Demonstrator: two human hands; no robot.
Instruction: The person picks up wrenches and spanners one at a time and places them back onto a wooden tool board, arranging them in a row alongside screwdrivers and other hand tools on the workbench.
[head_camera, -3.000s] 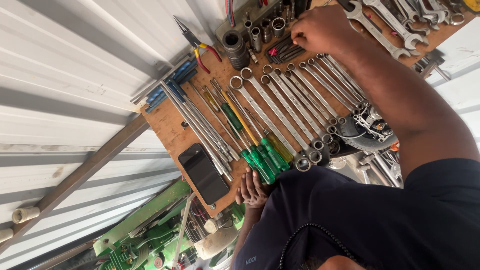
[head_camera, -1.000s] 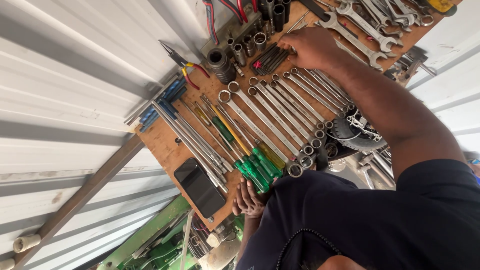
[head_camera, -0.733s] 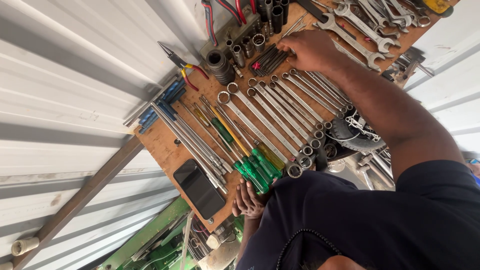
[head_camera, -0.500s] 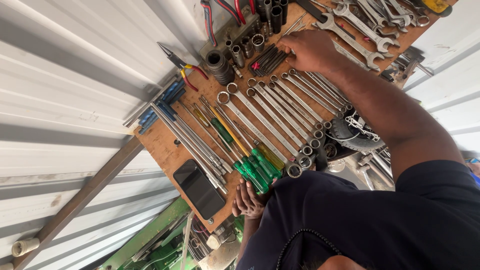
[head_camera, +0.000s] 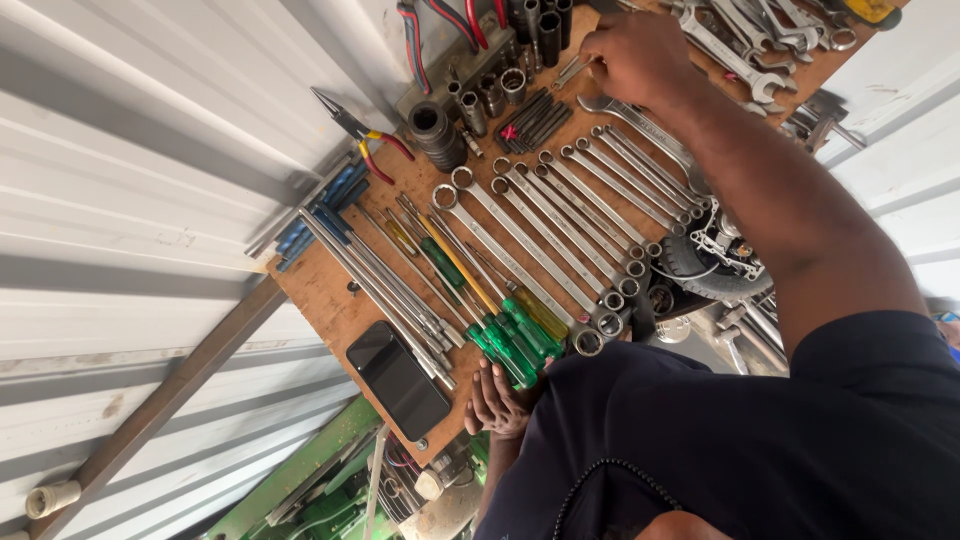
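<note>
From the head camera, the right hand (head_camera: 635, 55) reaches to the far end of the wooden board (head_camera: 335, 300). Its fingers are curled tight on a small wrench (head_camera: 570, 72), just beside the sockets (head_camera: 495, 90). The left hand (head_camera: 497, 400) rests on the near edge of the board, holding nothing, fingers bent loosely, touching the green screwdrivers (head_camera: 510, 345). A black phone (head_camera: 398, 380) lies near it. Long wrenches (head_camera: 560, 230) lie in a row between both hands.

White corrugated metal wall (head_camera: 130, 170) is filling the left side, daylight is washing over it, and a brown wooden board (head_camera: 330, 300) is lying against it.
</note>
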